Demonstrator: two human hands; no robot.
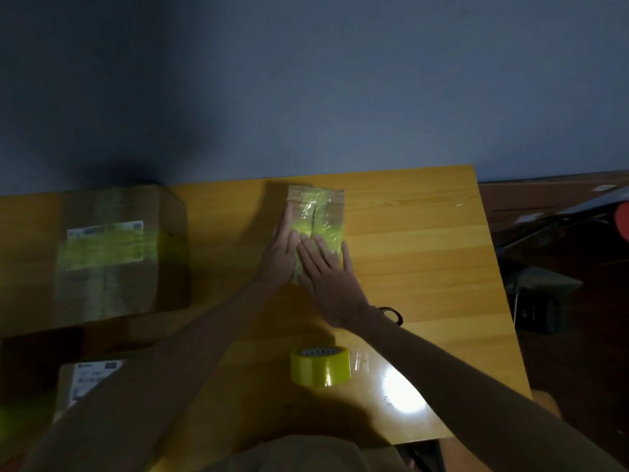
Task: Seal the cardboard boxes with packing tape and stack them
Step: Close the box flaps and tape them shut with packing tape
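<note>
Together, the left hand (281, 248) and right hand (328, 275) lie flat, fingers straight, on the small brown cardboard box (323, 211) wrapped in yellow tape.
It sits mid-way across the yellow wooden table (415, 253); a yellow packing-tape roll (320, 366) stands nearer the person, and a larger taped cardboard box (112, 253) sits left.

Lower left, a forearm (153, 369) hides part of a labelled box (95, 369), print unreadable; the right edge cuts off a red object (624, 221)
</note>
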